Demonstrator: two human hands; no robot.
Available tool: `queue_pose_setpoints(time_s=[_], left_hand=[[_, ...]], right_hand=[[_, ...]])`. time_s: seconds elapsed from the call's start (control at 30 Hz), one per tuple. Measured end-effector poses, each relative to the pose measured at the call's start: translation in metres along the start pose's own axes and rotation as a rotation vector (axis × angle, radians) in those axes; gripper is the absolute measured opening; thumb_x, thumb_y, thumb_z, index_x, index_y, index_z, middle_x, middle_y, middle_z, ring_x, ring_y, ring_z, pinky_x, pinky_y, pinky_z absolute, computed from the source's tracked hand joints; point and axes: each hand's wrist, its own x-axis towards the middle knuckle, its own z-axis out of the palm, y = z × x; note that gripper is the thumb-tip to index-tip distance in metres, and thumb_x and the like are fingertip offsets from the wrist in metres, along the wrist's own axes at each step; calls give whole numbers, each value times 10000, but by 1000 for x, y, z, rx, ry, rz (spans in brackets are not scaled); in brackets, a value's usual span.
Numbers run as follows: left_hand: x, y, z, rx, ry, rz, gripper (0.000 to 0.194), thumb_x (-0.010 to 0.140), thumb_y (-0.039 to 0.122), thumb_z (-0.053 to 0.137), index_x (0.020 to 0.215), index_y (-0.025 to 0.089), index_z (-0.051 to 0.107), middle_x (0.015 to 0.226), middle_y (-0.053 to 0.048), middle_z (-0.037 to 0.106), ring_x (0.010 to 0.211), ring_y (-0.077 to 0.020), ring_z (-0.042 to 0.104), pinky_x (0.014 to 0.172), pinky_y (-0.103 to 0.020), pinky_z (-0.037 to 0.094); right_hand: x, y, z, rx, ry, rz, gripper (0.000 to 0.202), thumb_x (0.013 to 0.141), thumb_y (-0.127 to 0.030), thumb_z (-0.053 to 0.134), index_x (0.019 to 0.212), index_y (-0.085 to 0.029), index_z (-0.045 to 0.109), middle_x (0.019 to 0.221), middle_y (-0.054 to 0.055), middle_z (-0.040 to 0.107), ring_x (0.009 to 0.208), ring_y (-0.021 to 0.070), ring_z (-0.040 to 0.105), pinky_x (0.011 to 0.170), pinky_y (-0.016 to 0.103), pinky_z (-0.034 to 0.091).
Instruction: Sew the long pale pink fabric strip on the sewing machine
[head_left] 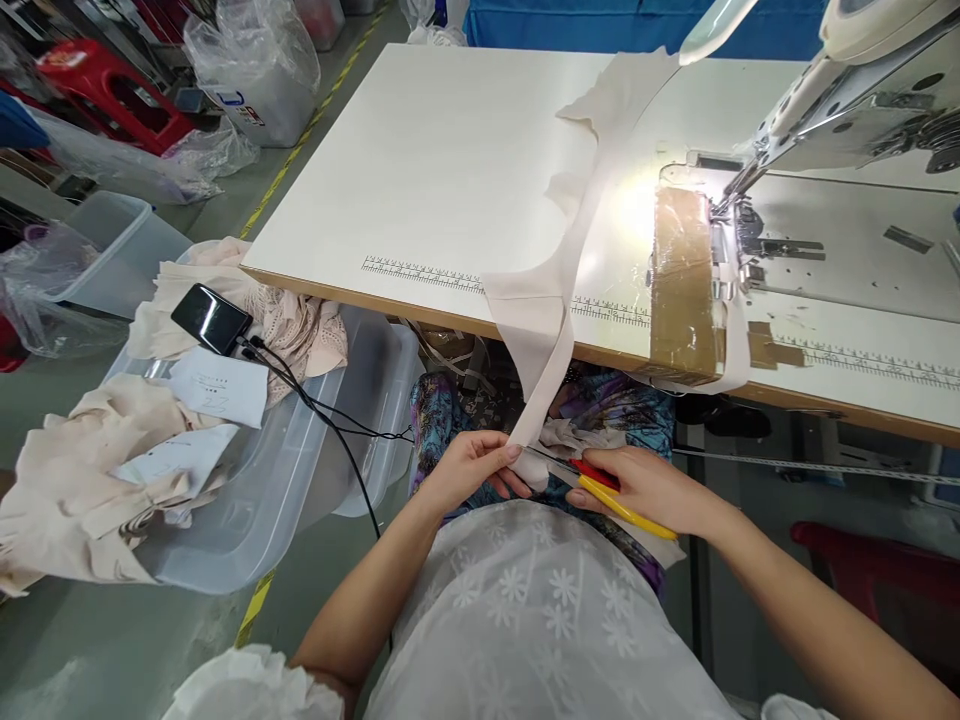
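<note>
A long beige fabric strip (551, 290) runs from the back of the white table (420, 160) over its front edge down to my lap. Near its lower end, my left hand (480, 465) pinches the strip between thumb and fingers. Small scissors (626, 508) with yellow and red handles are in my right hand (645, 488), their blades pointing left at the fabric beside my left fingertips. More pale fabric shows beneath the scissors, partly hidden by my right hand.
A sewing machine (750, 200) with a lit needle area stands at the right, beside a taped brown block (681, 285). At the left, a clear bin (247, 510) bears beige fabric, papers and a black phone (211, 318) with cables hanging down.
</note>
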Motion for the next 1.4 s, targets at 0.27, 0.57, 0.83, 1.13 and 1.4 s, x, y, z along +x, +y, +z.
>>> queue_pose_setpoints(time_s=[0.27,0.57,0.83,1.13,1.4], left_hand=[[0,1,-1,0,4,14,513,688,627,735,763,128,644,611,-44,685,589,-168,699,512,-201,471],[4,0,-1,-20,3,-26,515,651,629,754,729,136,624,603,-47,684,562,-165,688,498,-201,459],[6,1,-10,177,56,25,544,755,639,650,951,132,645,741,-66,692,577,-150,656,519,-226,463],[54,32,1,951,566,698,175,869,315,592,963,176,642,1038,-105,614,1042,-248,539,891,-337,438],[35,-24,44,957,232,423,208,929,307,467,765,219,558,598,-13,553,560,-164,529,558,-247,340]], right_hand=[[4,3,8,-123,96,22,500,860,-673,396,593,-254,336,530,-13,442,488,156,432,493,278,249],[11,0,8,-165,135,20,485,862,-648,409,591,-247,369,546,13,523,491,169,486,479,272,210],[11,7,16,-7,217,17,481,818,-608,512,544,-250,345,474,-23,430,434,134,382,461,268,219],[-22,4,25,295,461,-18,404,854,-549,543,633,-246,393,581,-32,458,518,132,423,499,260,365],[-8,2,36,606,738,130,322,788,-521,654,845,-249,492,854,54,666,762,213,653,698,337,538]])
